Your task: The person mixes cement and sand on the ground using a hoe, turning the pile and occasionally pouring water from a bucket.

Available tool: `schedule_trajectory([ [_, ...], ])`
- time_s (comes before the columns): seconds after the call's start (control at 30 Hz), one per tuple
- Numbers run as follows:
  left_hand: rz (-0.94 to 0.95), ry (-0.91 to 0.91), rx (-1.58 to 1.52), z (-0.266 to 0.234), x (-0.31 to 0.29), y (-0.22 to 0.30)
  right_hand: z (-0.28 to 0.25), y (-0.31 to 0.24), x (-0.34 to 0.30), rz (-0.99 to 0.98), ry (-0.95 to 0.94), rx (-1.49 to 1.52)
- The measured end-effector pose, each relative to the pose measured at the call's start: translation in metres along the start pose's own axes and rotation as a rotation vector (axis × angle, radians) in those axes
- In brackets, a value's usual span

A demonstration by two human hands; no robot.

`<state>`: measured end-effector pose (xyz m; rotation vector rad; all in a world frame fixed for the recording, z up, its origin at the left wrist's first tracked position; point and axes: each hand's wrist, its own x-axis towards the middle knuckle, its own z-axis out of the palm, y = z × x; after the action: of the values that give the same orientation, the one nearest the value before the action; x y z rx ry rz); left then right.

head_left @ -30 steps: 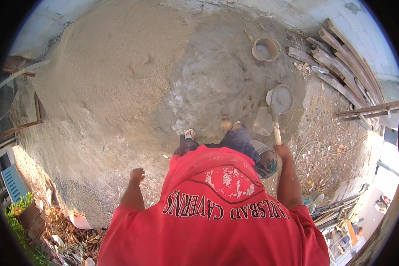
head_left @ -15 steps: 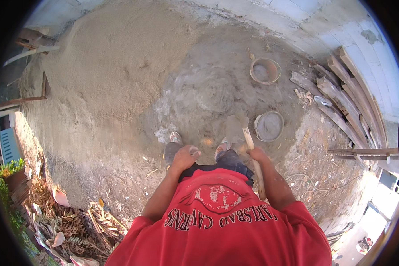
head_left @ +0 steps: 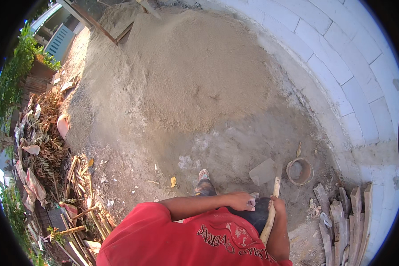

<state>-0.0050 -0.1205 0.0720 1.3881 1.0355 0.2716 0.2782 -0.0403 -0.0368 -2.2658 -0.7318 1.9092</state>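
Note:
My right hand (head_left: 278, 205) is wrapped round the pale wooden handle of a hoe (head_left: 273, 205). The hoe's flat grey blade (head_left: 262, 172) rests at the far end, over smooth grey ground. My left hand (head_left: 243, 201) is across the front of my body, fingers curled, just left of the handle and apart from it; nothing shows in it. A round bucket (head_left: 299, 171) stands right of the blade with grey stuff inside. Ahead of my feet spreads a broad heap of grey-brown sand (head_left: 199, 66).
A white block wall (head_left: 328, 57) curves along the right. Weathered boards (head_left: 341, 221) lie at the lower right. Dry leaves and litter (head_left: 44, 133) and loose sticks (head_left: 82, 177) line the left. A wooden bar (head_left: 93, 20) stands at the heap's far left edge.
My view and body have turned rightward, so the heap and wall sit differently in the picture. My left hand has come across, closer to the handle. My right hand still holds the hoe.

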Motion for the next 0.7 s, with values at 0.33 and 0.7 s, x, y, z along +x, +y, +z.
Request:
schedule_trajectory([
  [0.33,-0.484,0.106,-1.036,0.055,0.256,-0.023,-0.011,-0.169,0.266,-0.212,0.017,-0.064],
  [0.7,-0.609,0.256,-1.524,-0.004,0.351,-0.166,0.068,-0.158,0.411,-0.055,0.071,-0.162],
])
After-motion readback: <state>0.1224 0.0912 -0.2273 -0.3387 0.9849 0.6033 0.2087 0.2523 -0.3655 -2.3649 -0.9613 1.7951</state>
